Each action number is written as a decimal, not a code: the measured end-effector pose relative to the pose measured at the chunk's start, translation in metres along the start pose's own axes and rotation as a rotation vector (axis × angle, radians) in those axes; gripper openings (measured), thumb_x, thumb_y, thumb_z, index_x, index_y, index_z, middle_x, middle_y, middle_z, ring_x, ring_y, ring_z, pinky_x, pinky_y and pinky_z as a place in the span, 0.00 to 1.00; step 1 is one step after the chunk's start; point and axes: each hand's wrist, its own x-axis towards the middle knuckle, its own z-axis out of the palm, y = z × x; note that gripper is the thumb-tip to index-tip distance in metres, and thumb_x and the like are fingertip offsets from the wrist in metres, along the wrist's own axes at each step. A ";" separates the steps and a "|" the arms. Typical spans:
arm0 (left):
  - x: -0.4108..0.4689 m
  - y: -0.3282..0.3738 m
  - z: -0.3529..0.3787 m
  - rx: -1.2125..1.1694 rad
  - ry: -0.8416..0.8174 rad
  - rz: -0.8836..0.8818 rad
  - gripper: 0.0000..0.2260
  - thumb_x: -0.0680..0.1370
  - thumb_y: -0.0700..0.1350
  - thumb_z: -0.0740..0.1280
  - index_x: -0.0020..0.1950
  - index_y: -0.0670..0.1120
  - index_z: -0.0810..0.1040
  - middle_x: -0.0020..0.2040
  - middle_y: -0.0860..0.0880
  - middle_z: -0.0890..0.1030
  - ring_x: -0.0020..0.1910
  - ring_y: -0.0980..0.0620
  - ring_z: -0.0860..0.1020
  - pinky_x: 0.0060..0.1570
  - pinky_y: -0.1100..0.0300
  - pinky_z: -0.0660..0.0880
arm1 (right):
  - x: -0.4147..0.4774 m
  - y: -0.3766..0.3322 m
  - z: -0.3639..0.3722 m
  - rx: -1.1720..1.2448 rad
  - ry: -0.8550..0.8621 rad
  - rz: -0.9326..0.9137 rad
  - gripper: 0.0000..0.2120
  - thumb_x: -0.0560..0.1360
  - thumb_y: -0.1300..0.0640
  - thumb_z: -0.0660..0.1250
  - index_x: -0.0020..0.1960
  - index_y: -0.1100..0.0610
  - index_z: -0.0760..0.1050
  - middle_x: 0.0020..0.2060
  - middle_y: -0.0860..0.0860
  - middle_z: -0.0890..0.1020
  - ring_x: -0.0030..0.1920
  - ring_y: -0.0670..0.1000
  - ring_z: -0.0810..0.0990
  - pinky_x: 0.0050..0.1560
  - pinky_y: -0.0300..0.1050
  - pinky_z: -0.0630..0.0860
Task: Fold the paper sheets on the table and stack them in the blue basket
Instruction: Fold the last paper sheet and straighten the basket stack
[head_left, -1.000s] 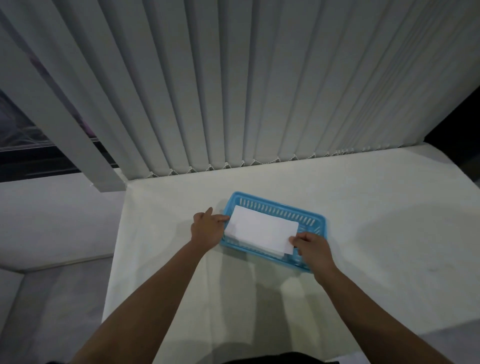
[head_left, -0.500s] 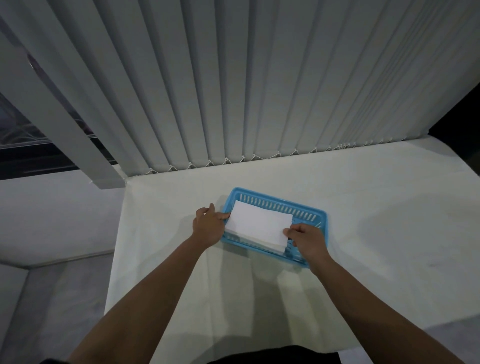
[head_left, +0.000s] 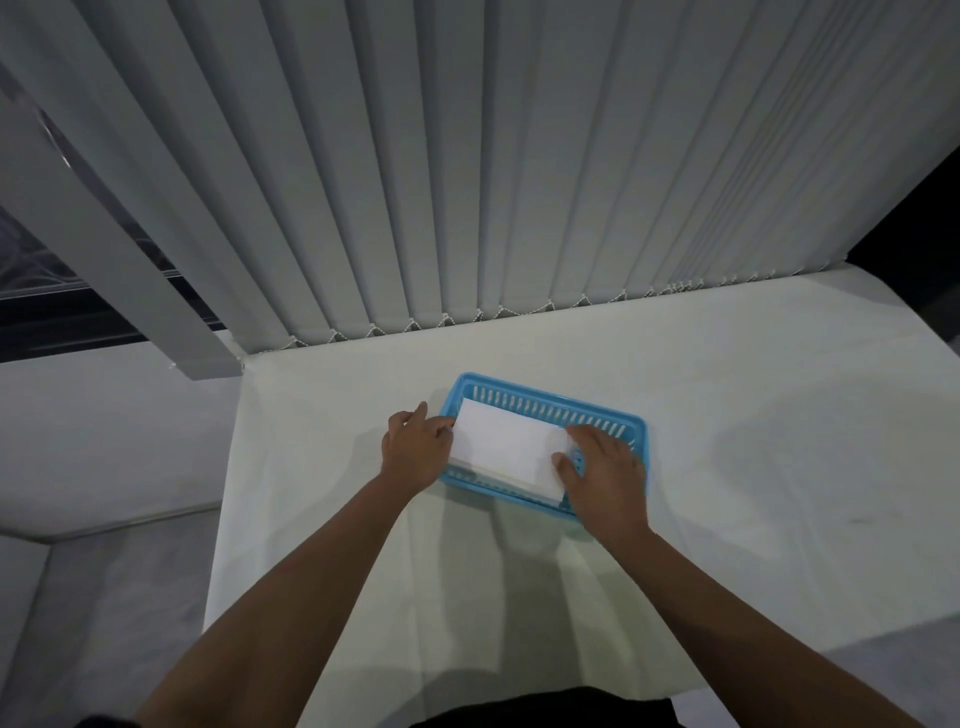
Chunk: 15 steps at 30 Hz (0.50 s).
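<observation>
On the white surface (head_left: 779, 415), close to its left edge, the blue basket (head_left: 545, 408) holds the folded paper stack (head_left: 506, 449). Since half a second ago the right hand (head_left: 605, 478) has uncurled from the stack's near right corner; its fingers (head_left: 584, 434) now lie straight and spread over the right end, gripping nothing. The left hand (head_left: 415, 449) stays at the left end, bent against the paper; whether it grips cannot be told. Broad open surface lies right of the basket; vertical blinds (head_left: 467, 182) hang behind.
</observation>
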 end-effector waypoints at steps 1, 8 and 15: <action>0.000 0.000 0.000 -0.018 -0.018 -0.008 0.18 0.82 0.51 0.51 0.69 0.54 0.72 0.74 0.49 0.65 0.74 0.44 0.58 0.71 0.50 0.59 | 0.000 -0.001 0.003 -0.067 -0.065 -0.057 0.28 0.76 0.39 0.53 0.72 0.50 0.66 0.72 0.50 0.70 0.72 0.55 0.66 0.71 0.55 0.60; -0.004 0.006 0.004 0.108 -0.016 0.003 0.18 0.83 0.50 0.48 0.69 0.51 0.69 0.72 0.47 0.66 0.71 0.43 0.60 0.67 0.50 0.64 | -0.003 -0.007 0.018 -0.190 -0.313 -0.105 0.32 0.80 0.38 0.46 0.79 0.51 0.45 0.79 0.50 0.45 0.78 0.55 0.42 0.76 0.58 0.38; 0.002 -0.004 0.007 0.139 -0.072 -0.002 0.17 0.82 0.50 0.49 0.69 0.51 0.67 0.72 0.48 0.66 0.71 0.42 0.61 0.68 0.51 0.64 | 0.000 0.005 0.013 -0.137 -0.318 -0.116 0.45 0.71 0.29 0.57 0.78 0.49 0.44 0.79 0.49 0.44 0.78 0.55 0.43 0.76 0.58 0.39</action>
